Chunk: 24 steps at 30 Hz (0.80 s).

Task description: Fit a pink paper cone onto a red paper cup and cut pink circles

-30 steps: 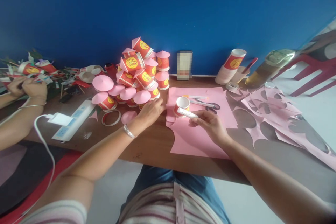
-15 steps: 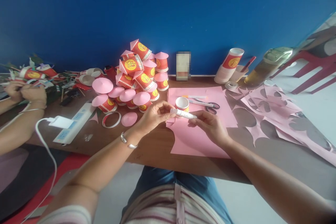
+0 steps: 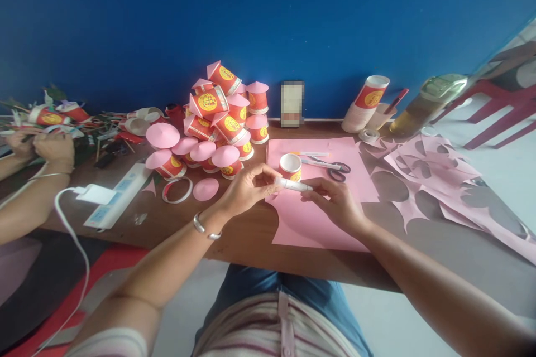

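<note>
Between both hands is a white marker pen (image 3: 293, 184), lying nearly level above the pink paper. My left hand (image 3: 253, 185) pinches its thicker end with thumb and fingers. The thinner, right-hand end is in the grip of my right hand (image 3: 333, 201). Just behind the pen stands a red paper cup (image 3: 290, 166) with its white open mouth up. Beneath lies pink paper (image 3: 318, 223). Beyond the cup rest a pen with an orange end (image 3: 312, 154), another white pen (image 3: 320, 163) and black-handled scissors (image 3: 338, 171).
Red cups with pink cone tops (image 3: 218, 117) are piled at the back left. A pink paper disc (image 3: 206, 189), a tape ring (image 3: 177, 190) and a power strip (image 3: 117, 198) lie left. Cut pink scraps (image 3: 435, 167) and a bottle (image 3: 427, 103) are right. A co-worker's hands (image 3: 46, 145) work far left.
My left hand and the pen have shifted slightly right and down. The left fingers now cover more of the pen's thick end. The right hand barely moved.
</note>
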Tool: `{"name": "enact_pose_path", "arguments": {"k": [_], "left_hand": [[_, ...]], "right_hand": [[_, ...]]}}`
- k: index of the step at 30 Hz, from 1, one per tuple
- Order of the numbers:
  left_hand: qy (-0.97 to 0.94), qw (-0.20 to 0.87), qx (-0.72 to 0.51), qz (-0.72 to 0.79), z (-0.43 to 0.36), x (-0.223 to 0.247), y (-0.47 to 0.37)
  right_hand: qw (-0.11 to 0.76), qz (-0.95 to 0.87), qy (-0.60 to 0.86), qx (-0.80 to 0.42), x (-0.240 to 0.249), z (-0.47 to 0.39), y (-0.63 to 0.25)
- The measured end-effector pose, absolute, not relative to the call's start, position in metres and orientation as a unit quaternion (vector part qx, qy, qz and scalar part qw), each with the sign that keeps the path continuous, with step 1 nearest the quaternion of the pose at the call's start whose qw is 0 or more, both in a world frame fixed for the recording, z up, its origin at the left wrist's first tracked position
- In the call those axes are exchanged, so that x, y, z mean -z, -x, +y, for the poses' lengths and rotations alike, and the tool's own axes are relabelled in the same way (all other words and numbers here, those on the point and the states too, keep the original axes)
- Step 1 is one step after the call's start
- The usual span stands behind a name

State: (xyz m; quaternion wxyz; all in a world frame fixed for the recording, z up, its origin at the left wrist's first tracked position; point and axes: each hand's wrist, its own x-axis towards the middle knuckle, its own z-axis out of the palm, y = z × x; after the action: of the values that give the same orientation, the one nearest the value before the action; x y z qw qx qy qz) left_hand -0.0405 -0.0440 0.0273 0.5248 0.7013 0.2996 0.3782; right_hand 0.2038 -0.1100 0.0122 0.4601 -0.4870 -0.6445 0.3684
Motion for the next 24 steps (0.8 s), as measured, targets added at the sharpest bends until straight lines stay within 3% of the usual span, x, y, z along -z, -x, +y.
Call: {"name": "enact_pose_path", "arguments": {"k": [9,14,19,24], "left_hand": [[-0.712,0.518,-0.355,0.314,-0.045,-0.027,0.039],[-0.732,0.450,-0.364,0.359,-0.045,-0.024,0.048],[-0.828,0.320,-0.281,0.365,-0.055,-0.016,0.057],[-0.872,0.235,-0.270,0.335,-0.064,0.002,0.056]], "right_hand": [[0.443,-0.673,0.492,-0.329,-0.009,-0.110,-0.204],[0.466,-0.659,0.530,-0.260,-0.013,-0.090,-0.230],[0.354,-0.683,0.632,-0.094,-0.008,-0.035,-0.276],[0.274,-0.663,0.693,-0.065,0.006,0.016,-0.294]]}}
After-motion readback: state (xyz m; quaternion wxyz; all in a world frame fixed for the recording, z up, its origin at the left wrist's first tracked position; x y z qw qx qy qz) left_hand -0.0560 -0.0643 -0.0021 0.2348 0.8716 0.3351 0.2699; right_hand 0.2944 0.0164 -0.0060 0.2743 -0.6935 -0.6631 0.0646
